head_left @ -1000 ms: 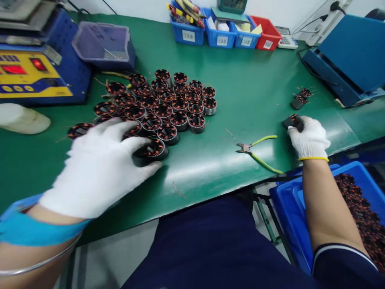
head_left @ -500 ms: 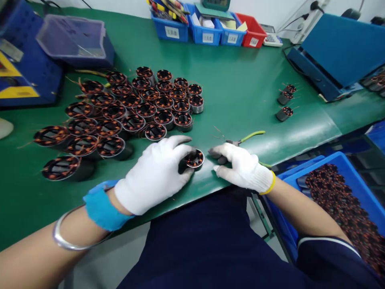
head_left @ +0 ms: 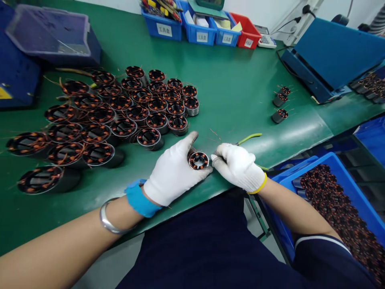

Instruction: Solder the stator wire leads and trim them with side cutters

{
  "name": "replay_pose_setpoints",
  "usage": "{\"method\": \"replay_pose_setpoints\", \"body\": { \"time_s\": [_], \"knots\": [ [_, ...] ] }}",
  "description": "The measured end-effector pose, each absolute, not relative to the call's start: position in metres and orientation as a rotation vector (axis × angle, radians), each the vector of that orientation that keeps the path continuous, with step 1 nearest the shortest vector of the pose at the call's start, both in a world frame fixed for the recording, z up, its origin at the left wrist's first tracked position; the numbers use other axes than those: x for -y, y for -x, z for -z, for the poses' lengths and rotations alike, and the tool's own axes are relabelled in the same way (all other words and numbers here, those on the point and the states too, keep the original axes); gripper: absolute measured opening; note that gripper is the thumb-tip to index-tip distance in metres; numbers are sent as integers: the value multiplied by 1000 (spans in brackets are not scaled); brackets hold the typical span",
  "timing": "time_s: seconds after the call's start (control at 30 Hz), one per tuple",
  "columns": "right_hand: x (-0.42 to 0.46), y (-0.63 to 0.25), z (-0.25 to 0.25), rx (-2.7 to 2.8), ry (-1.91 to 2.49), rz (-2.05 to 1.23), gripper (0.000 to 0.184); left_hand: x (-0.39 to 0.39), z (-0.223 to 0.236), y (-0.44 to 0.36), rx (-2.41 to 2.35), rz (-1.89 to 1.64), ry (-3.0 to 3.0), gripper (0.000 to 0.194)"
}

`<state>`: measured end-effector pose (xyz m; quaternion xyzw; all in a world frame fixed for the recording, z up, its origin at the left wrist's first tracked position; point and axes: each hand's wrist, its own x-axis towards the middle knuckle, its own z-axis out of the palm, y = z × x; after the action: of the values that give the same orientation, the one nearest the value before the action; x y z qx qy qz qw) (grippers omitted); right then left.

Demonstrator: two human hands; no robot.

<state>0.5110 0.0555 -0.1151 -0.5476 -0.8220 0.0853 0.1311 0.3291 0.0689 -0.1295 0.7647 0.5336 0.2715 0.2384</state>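
My left hand, in a white glove, holds a motor stator near the table's front edge. The stator's open end with orange copper windings is turned up toward me. My right hand, gloved too, is just right of the stator with thumb and fingers pinched together. What lies in that pinch, if anything, is too small to make out. Behind the right hand lies a pair of cutting pliers with light green handles, partly hidden by the hand. Loose copper wire bits lie near its fingertips.
Several more stators stand grouped on the green table at left, and a few at right. A blue crate full of stators is at lower right. Tool bins line the back, with a blue machine at right.
My left hand has turned the stator so its open end faces up more. My right hand has closed into a pinch and come nearer to it. The view has shifted slightly right.
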Motion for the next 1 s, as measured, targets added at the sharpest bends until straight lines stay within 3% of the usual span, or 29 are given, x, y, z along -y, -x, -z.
{"method": "replay_pose_setpoints", "body": {
  "time_s": [0.1,0.23,0.37,0.6,0.77,1.0],
  "knots": [
    [-57,-514,111,2355,1758,-68,29,-70,129,-327,-1455,-750,-2068,90],
    [-66,-508,112,2241,1472,-443,33,-70,129,-326,-1447,-741,-2002,96],
    [-75,-503,122,2047,1447,-718,21,-70,129,-325,-1433,-739,-1961,96],
    [-70,-511,114,2158,1678,-229,18,-75,129,-320,-1314,-757,-1889,102],
    [-65,-503,104,2253,1285,-319,24,-77,131,-318,-1283,-778,-1859,104],
    [-67,-483,93,2551,1271,-234,22,-76,133,-317,-1303,-771,-1901,98]
  ]
}}
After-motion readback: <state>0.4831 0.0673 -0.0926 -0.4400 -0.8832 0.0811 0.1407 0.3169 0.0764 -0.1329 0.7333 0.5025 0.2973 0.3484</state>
